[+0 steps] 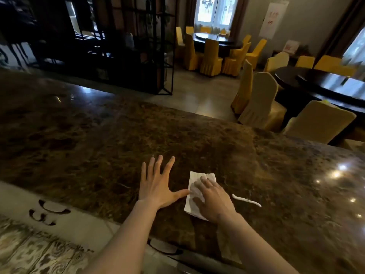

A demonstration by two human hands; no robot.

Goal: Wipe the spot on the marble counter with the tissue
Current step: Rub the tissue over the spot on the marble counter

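Note:
A white folded tissue (192,191) lies flat on the dark brown marble counter (98,139), near its front edge. My right hand (212,198) presses down on the tissue with its fingers spread over it. My left hand (158,184) rests flat on the counter just left of the tissue, fingers apart, thumb tip touching the tissue's left edge. A thin white streak (246,200) lies on the marble just right of my right hand. Any spot under the tissue is hidden.
The counter runs wide to both sides, with light glints at the far right. Beyond its far edge stand cloth-covered chairs (258,99) and dark round tables (324,86). A black metal shelf (122,48) stands at the back left. Patterned floor tiles (29,252) show below left.

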